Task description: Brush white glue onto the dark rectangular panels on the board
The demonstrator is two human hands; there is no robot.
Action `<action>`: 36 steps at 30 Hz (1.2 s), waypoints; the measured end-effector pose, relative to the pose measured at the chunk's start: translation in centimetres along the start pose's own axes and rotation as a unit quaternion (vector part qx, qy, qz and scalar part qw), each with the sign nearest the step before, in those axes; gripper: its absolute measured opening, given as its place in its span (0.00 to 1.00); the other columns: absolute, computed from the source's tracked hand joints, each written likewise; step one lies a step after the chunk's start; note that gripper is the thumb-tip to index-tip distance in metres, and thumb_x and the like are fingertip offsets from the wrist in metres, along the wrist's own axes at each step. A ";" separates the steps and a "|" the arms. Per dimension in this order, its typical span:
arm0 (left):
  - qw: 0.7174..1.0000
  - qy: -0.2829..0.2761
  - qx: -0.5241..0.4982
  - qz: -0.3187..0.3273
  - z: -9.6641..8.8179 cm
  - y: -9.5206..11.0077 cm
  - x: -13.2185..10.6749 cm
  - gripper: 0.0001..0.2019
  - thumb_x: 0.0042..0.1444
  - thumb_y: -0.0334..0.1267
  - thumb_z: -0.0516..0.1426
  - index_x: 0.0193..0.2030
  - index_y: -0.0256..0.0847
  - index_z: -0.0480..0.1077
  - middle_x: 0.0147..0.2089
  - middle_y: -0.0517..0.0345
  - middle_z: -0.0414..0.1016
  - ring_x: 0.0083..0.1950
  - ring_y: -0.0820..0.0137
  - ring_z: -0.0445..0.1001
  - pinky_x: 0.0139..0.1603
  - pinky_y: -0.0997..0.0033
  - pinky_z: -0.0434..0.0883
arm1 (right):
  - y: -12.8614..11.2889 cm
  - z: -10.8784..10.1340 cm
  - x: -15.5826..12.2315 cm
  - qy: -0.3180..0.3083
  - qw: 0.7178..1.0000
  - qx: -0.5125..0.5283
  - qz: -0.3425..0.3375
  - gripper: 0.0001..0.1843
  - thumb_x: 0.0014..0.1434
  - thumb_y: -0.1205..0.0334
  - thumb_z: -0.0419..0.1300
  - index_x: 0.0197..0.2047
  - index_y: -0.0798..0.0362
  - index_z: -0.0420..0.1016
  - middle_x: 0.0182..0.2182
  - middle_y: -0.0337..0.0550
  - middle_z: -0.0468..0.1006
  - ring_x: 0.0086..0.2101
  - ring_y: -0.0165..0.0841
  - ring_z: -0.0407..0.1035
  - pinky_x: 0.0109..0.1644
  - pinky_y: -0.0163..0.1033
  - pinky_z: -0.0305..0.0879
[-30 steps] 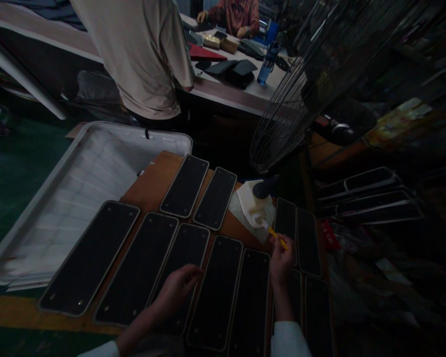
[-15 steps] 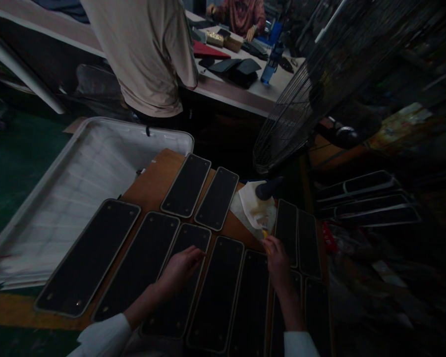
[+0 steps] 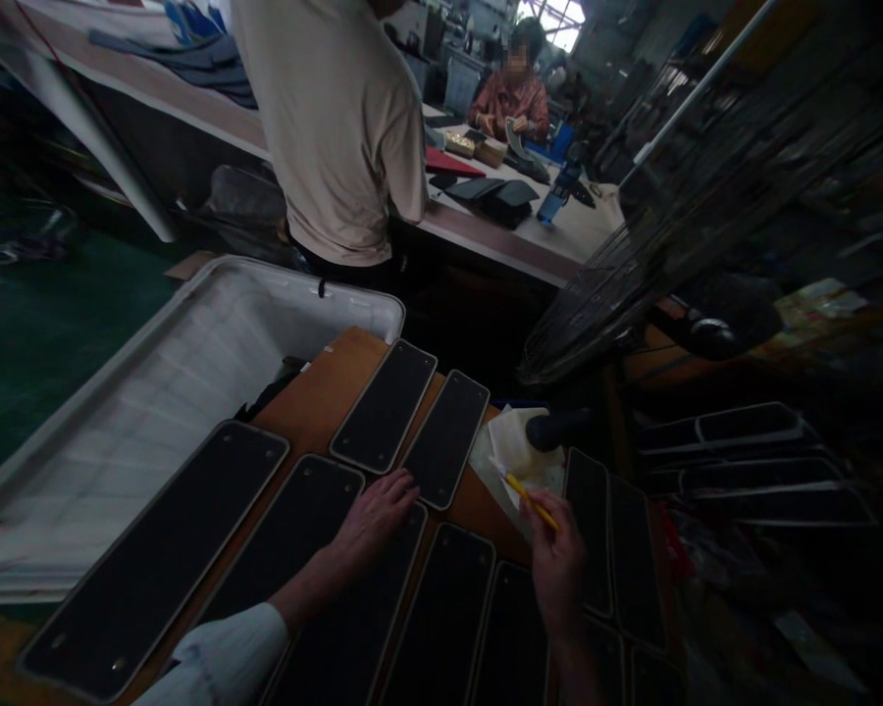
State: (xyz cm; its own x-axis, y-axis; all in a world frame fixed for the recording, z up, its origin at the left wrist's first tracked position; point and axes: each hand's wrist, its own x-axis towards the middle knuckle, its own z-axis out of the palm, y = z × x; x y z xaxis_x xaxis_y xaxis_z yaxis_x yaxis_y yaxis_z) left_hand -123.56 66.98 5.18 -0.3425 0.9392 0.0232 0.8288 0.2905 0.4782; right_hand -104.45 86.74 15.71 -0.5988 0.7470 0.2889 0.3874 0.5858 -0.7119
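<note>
My right hand [image 3: 557,554] grips a thin yellow brush [image 3: 534,502], its pale tip pointing up and left beside a cut-open white plastic container [image 3: 521,439] with a dark neck. That container lies on a light sheet at the board's far side. My left hand [image 3: 379,508] rests palm down with its fingers stretched out, over the top of a black rectangular panel [image 3: 372,579] with pale edging. Two shorter black panels, a left one [image 3: 385,407] and a right one [image 3: 447,438], lie just beyond it. Small round studs show at the panel corners.
A large white bin [image 3: 139,392] stands left of the brown board [image 3: 324,382]. Ahead, a person in a beige shirt [image 3: 338,127] stands at a long bench [image 3: 507,250], with another person seated behind it. A wire fan guard [image 3: 633,265] leans at the right.
My right hand has drawn the brush back from the white container, and its yellow handle shows more fully. My left hand has moved up and flattened onto the panel. The view has tilted upward.
</note>
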 end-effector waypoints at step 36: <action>0.999 -0.034 -0.012 -0.012 -0.1 -1.1 0.9 0.16 0.62 0.27 0.52 0.56 0.38 0.71 0.65 0.44 0.67 0.68 0.54 0.62 0.63 0.54 0.66 | 1.0 9.4 7.1 -0.097 0.991 -0.044 -0.082 0.11 0.67 0.59 0.51 0.45 0.50 0.74 0.41 0.47 0.77 0.44 0.38 0.72 0.49 0.46 0.70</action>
State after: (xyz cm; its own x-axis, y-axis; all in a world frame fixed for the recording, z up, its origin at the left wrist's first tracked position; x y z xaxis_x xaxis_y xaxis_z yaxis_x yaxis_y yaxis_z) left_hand -124.84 67.49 4.72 -0.3301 0.9428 -0.0476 0.8101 0.3087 0.4985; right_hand -114.94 89.72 11.01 -0.7793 0.5701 0.2604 0.3288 0.7256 -0.6045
